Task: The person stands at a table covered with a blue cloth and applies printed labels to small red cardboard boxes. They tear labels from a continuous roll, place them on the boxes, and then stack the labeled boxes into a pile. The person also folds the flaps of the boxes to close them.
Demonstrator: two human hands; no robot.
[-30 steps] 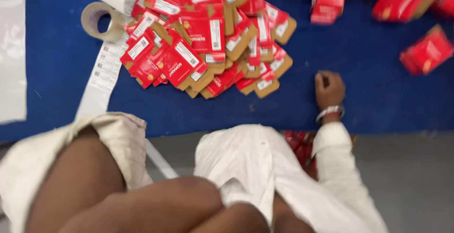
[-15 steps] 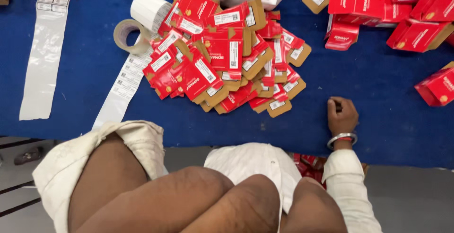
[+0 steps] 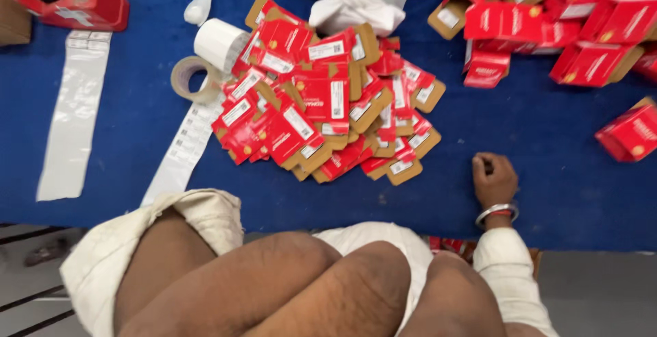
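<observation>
Flattened red cartons (image 3: 321,104) are heaped on the blue counter (image 3: 534,145); right hand (image 3: 494,179), curled into a loose fist holding nothing, is rested at their 4 o'clock, apart.

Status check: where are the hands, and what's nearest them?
Right hand curled, resting on blue cloth, grip empty. Left hand out of view. Heap of flattened red-and-brown cardboard cartons just left of it, untouched. Nothing between.

a blue cloth-covered table (image 3: 561,193) fills the view; grey floor (image 3: 595,289) lies below its near edge, evenly lit
</observation>
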